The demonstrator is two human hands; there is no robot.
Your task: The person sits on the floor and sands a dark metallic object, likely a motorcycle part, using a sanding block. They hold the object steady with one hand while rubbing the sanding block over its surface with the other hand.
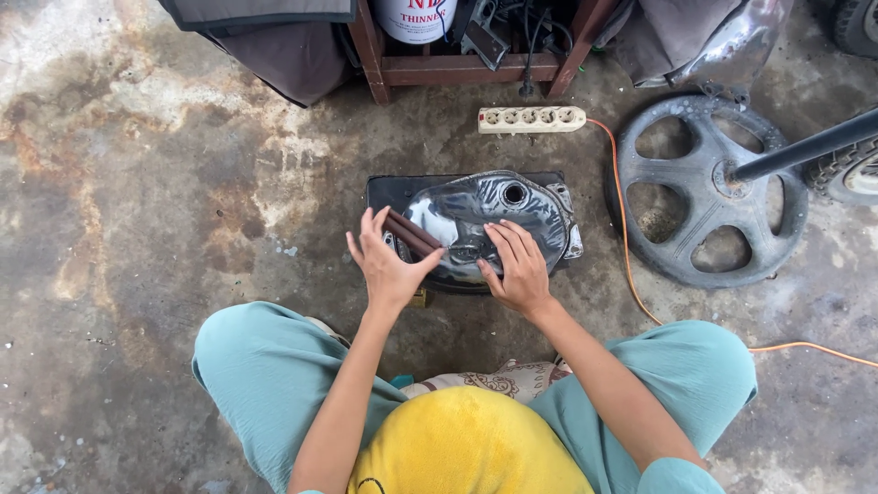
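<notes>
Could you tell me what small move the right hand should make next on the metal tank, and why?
Probably slide the right hand along the shiny metal tank toward the round filler hole: its fingers lie flat near the rear, while the left hand steadies it, holding brown folded sheets.

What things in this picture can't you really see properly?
All in the head view:
- The near end of the shiny metal tank: the right hand covers it.
- The folded brown sheet: the left hand hides its lower part.
- The black mat: mostly under the tank.
- The white can: cut off by the top edge.
- The orange cord: runs off the right edge.
</notes>
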